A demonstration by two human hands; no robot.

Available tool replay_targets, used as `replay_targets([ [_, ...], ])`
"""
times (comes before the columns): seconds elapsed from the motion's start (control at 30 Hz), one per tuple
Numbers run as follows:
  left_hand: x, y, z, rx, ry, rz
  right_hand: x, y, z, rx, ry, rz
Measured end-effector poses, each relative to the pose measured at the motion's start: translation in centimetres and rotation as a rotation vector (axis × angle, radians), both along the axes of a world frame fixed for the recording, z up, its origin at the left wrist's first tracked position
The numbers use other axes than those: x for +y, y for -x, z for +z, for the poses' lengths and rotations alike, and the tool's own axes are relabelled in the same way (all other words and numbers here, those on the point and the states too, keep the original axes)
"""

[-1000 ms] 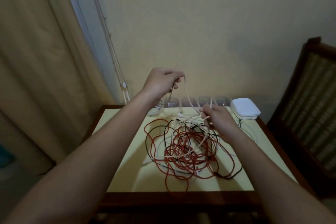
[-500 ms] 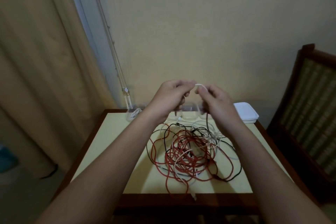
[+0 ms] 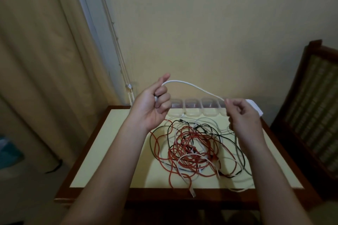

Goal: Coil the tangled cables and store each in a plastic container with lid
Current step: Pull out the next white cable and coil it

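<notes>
A white cable (image 3: 193, 86) arcs through the air above the table between both hands. My left hand (image 3: 155, 104) grips one end of it with curled fingers, raised over the table's back left. My right hand (image 3: 241, 113) pinches the cable further along, and the rest drops behind that hand toward the pile. A tangle of red, black, white and grey cables (image 3: 195, 150) lies on the pale yellow table (image 3: 109, 151). A row of clear plastic containers (image 3: 192, 109) stands along the back edge, partly hidden by my hands.
A stack of white lids (image 3: 256, 107) sits at the back right corner. A wooden chair (image 3: 314, 107) stands to the right of the table. A curtain (image 3: 36, 60) hangs at the left. One white cable end (image 3: 193, 193) hangs over the table's front edge.
My hands, close together half a second ago, have moved apart, stretching a length of white cable between them. The right hand has gone right and lower.
</notes>
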State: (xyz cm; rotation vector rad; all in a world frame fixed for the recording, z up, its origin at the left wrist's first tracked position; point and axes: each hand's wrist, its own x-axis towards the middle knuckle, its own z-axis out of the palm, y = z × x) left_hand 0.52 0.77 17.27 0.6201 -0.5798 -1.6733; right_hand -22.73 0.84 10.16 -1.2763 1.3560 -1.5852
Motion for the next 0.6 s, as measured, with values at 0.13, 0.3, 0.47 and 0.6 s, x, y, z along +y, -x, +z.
replay_targets([
  [0.13,0.4,0.0,-0.7,0.034,-0.048,0.038,1.8,0.3,-1.9,0.158,-0.029,-0.014],
  [0.3,1.3,0.7,-2.4,-0.173,-0.028,0.090,2.4,1.2,-4.4,0.412,-0.079,-0.101],
  [0.47,2.5,3.2,-3.4,-0.580,0.170,0.149,2.5,0.8,-4.6,0.858,0.043,-0.021],
  [0.6,2.9,4.6,-4.4,-0.927,0.360,0.176,3.2,-1.0,-3.2,0.923,0.207,0.107],
])
